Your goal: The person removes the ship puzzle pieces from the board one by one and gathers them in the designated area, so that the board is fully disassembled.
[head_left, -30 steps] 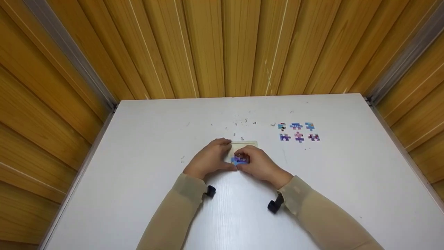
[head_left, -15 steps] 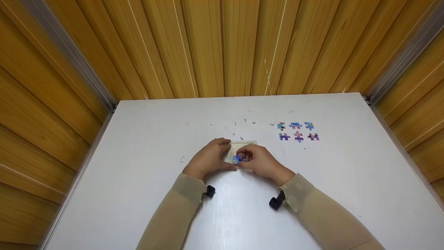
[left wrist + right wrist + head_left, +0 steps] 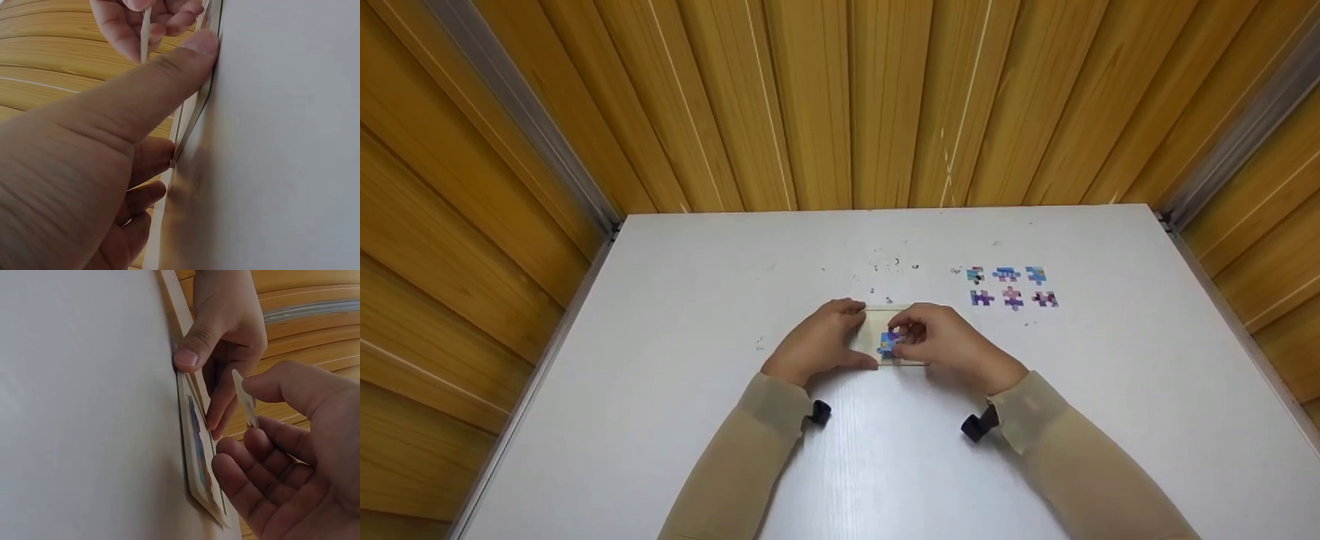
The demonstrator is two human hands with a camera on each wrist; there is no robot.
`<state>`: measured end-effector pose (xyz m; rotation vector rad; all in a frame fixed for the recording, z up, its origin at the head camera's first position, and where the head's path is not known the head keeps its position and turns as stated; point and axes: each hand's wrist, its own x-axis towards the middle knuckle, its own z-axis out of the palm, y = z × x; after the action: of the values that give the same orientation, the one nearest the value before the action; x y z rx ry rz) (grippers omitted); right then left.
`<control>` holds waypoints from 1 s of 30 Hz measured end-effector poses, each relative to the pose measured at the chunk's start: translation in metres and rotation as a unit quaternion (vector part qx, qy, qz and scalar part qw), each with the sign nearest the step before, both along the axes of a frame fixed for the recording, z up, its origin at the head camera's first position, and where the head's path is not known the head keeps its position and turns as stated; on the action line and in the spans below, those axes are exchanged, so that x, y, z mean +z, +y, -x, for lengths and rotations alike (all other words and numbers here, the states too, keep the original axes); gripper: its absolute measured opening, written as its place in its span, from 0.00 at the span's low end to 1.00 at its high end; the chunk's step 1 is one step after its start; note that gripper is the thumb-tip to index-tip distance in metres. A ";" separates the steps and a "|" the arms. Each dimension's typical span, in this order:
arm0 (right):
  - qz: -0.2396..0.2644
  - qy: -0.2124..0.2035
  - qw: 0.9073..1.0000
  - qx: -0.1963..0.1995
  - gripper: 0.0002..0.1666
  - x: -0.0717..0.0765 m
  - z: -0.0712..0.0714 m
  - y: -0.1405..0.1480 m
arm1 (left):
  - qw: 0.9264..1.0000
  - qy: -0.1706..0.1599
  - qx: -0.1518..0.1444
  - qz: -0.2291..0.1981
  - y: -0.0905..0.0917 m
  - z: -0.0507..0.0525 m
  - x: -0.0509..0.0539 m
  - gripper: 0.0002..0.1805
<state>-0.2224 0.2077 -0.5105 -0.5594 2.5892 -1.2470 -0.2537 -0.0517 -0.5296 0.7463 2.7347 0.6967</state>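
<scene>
My left hand [image 3: 819,341] holds a shallow pale wooden puzzle tray [image 3: 874,324] by its left side, thumb on the near edge and fingers at the far edge. Over the tray, my right hand [image 3: 949,341] pinches a blue and purple jigsaw piece [image 3: 887,345] between thumb and fingertips. In the right wrist view that piece [image 3: 245,398] is seen edge-on, raised off the tray, with the other fingers loosely curled beneath. A coloured picture part [image 3: 198,439] lies inside the tray there; from the head view my right hand covers it.
To the right of the tray, several loose jigsaw pieces [image 3: 1012,298] lie in two rows on the white table [image 3: 697,300]. Small dark marks dot the tabletop behind the tray. Yellow wood-look panels [image 3: 810,105] enclose the back and sides.
My right hand has shifted slightly to the right, and the pinched jigsaw piece has turned, showing more of its picture. My left hand keeps its hold on the tray. The head view has shifted slightly.
</scene>
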 end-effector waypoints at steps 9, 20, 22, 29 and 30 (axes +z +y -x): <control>-0.020 0.034 0.999 -0.023 0.24 0.016 -0.003 0.041 | 1.000 -0.016 0.014 -0.005 0.004 -0.003 0.000 0.52; -0.039 0.056 0.995 -0.069 0.24 0.021 -0.009 0.084 | 1.000 -0.018 0.018 -0.012 0.002 -0.003 0.000 0.52; -0.039 0.053 0.995 -0.077 0.24 0.021 -0.010 0.089 | 1.000 -0.018 0.017 -0.012 0.002 -0.003 0.000 0.52; -0.035 0.050 0.994 -0.095 0.24 0.022 -0.007 0.098 | 1.000 -0.019 0.022 -0.008 0.002 -0.003 0.001 0.52; -0.034 0.049 0.993 -0.098 0.23 0.022 -0.007 0.100 | 1.000 -0.019 0.022 -0.006 0.002 -0.003 0.001 0.52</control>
<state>-0.2150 0.3075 -0.4881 -0.3691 2.8149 -1.2102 -0.2509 -0.0497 -0.5284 0.6705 2.7225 0.7304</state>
